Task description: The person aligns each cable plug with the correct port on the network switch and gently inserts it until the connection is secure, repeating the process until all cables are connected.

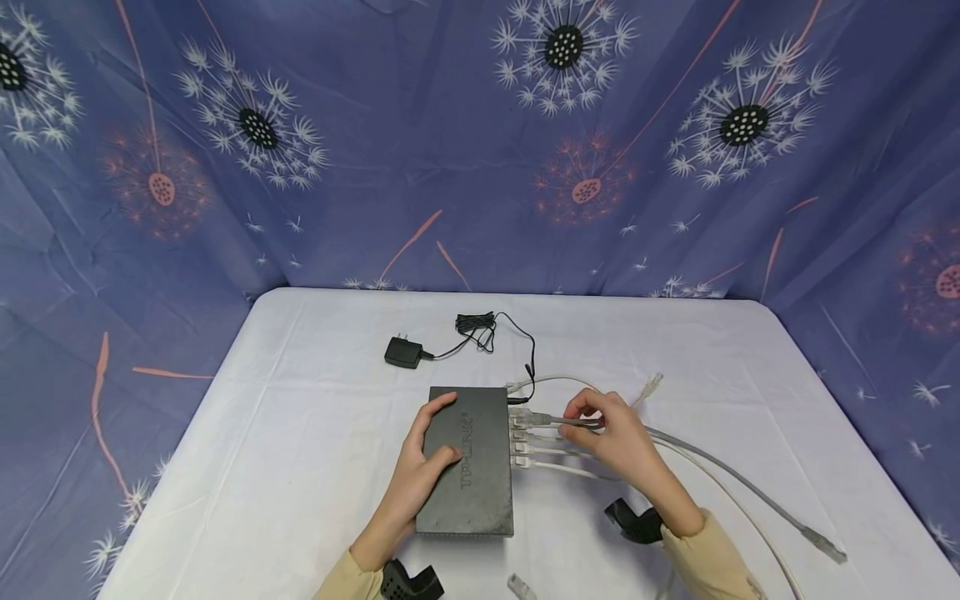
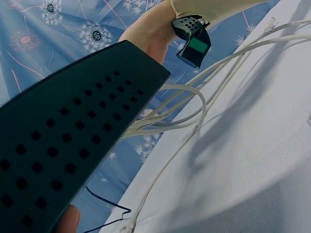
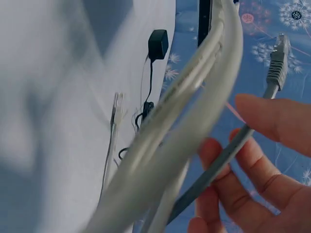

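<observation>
A dark grey TP-LINK network switch [image 1: 480,475] is in my left hand [image 1: 408,479], which grips it from its left side, thumb on the lettered face. The left wrist view shows the perforated side of the switch [image 2: 77,126] and one fingertip [image 2: 69,219] at its edge. My right hand [image 1: 618,442] pinches a grey Ethernet cable [image 1: 573,422] a little behind its plug, close to the ports. In the right wrist view that plug [image 3: 277,68] has its clear tip free in the air. Several white Ethernet cables [image 1: 570,468] run from the switch's right side.
A black power adapter [image 1: 403,352] lies behind the switch; its cord reaches the switch's right side. The grey cable's other end [image 1: 825,546] lies at the table's right. A loose plug [image 1: 519,586] is at the front edge, and another cable end [image 1: 651,385] lies beyond my right hand.
</observation>
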Demonstrator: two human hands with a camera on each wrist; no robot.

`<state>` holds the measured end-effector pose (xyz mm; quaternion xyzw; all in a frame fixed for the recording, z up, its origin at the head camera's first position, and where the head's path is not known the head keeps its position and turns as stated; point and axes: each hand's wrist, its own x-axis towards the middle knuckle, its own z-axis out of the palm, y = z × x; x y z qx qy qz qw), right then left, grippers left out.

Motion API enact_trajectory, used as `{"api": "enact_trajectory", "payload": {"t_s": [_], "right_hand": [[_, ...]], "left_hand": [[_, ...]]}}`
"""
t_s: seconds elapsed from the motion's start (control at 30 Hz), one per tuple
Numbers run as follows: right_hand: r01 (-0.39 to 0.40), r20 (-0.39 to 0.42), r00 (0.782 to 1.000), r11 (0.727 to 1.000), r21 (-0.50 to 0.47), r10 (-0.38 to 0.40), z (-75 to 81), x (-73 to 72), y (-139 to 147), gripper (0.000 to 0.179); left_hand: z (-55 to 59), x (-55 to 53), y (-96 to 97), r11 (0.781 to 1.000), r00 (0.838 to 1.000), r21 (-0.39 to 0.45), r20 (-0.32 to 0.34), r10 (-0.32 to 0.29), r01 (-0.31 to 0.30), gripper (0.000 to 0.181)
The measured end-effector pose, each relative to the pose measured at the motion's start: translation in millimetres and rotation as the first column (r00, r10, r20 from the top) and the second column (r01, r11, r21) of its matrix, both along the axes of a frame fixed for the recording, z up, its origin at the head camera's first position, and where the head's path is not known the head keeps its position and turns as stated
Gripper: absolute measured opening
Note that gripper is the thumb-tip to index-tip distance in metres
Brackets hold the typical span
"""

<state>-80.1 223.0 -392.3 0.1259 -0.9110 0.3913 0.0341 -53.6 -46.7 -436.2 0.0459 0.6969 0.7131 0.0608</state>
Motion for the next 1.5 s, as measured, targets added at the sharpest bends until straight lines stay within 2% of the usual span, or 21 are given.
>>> {"api": "enact_trajectory", "payload": {"t_s": [0.2, 0.43, 0.6, 0.7, 0.8, 1.0, 1.2, 1.5], "right_hand": [[-0.027, -0.039, 0.999, 0.998, -0.056, 0.025, -3.1, 3.8, -7, 0.018], [-0.064, -0.041, 0.997, 0.992, -0.107, 0.060, -3.0, 7.2, -16, 0.019], [-0.135, -0.072, 0.990, 0.978, -0.156, 0.125, -3.9, 7.8, -21, 0.021], [-0.191, -0.129, 0.977, 0.966, -0.172, 0.170, -4.5, 8.2, -23, 0.023], [-0.227, -0.188, 0.963, 0.961, -0.160, 0.196, -5.0, 9.2, -24, 0.024], [-0.249, -0.280, 0.938, 0.960, -0.126, 0.206, -6.2, 11.5, -23, 0.027], [-0.263, -0.326, 0.920, 0.960, -0.099, 0.219, -2.8, 15.2, -21, 0.029], [-0.264, -0.378, 0.897, 0.963, -0.047, 0.228, -6.1, 22.4, -16, 0.032]], "left_hand": [[-0.4, -0.1, 0.8, 1.000, 1.000, 0.011, 0.007, 0.004, -0.004, 0.067], [-2.5, 0.0, 0.9, 1.000, 1.000, 0.009, 0.005, 0.005, -0.005, 0.067], [-1.8, 0.3, 0.9, 1.000, 1.000, 0.011, 0.004, 0.005, -0.005, 0.067], [-1.1, 0.3, 0.8, 1.000, 1.000, 0.013, 0.001, 0.005, -0.005, 0.067], [-0.6, 0.1, 0.5, 1.000, 1.000, 0.017, 0.007, 0.011, -0.011, 0.067], [-0.1, -1.7, -0.6, 1.000, 1.000, 0.012, 0.013, 0.017, -0.017, 0.067], [1.9, -3.7, -1.6, 1.000, 1.000, 0.006, 0.003, 0.020, -0.020, 0.068], [8.1, -8.3, -5.2, 0.999, 0.998, 0.004, 0.010, 0.054, -0.055, 0.067]]}}
